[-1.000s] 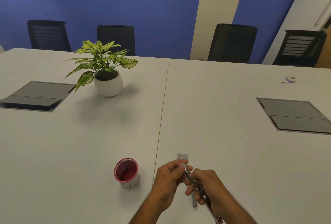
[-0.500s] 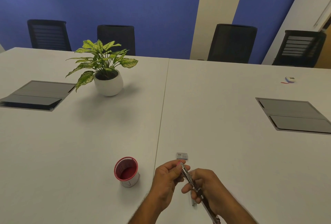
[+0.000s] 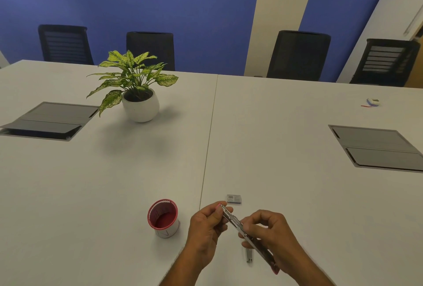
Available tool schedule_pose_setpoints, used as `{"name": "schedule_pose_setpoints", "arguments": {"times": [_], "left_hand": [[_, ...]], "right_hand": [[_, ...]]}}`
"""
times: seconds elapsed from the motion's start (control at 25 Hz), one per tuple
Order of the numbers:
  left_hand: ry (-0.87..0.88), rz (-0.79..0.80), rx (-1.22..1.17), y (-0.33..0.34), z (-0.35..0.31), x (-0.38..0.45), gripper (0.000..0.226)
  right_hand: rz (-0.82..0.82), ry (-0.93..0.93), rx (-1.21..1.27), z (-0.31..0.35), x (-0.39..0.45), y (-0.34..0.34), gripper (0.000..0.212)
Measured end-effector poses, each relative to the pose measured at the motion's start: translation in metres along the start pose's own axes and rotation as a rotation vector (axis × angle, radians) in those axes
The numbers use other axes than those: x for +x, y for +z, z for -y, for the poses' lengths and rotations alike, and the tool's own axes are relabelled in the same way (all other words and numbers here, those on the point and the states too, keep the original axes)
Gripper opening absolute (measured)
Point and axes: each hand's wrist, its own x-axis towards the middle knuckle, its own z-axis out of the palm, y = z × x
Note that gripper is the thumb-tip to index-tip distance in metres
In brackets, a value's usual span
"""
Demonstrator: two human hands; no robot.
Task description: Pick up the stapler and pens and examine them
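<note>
Both hands hold a long, thin metal stapler [image 3: 235, 224] with pink ends, opened out flat, just above the white table [image 3: 286, 171] near its front edge. My left hand [image 3: 206, 228] pinches its far end between thumb and fingers. My right hand [image 3: 270, 235] is curled round its middle and near end. A small box of staples [image 3: 234, 198] lies on the table just beyond the hands. A short metal piece [image 3: 248, 255] lies on the table under my right hand.
A red-and-white cup [image 3: 163, 217] stands left of my hands. Farther back are a potted plant [image 3: 137, 89], two grey cable hatches [image 3: 48, 121] [image 3: 377, 146] set in the table, and a small blue-and-red object [image 3: 373, 102]. Black chairs [image 3: 297, 54] line the far side.
The hands and stapler have shifted slightly toward me. My right hand's fingers have moved along the stapler's middle.
</note>
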Motion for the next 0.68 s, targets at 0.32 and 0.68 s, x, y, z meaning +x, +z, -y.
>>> {"name": "schedule_pose_setpoints", "arguments": {"times": [0.32, 0.68], "left_hand": [[-0.03, 0.008, -0.031, -0.001, 0.0, -0.006, 0.019], [-0.025, 0.102, 0.002, 0.001, 0.001, -0.007, 0.019]], "right_hand": [[-0.004, 0.048, -0.044, 0.006, 0.002, 0.0, 0.025], [0.008, 0.128, -0.032, 0.021, 0.018, 0.006, 0.031]]}}
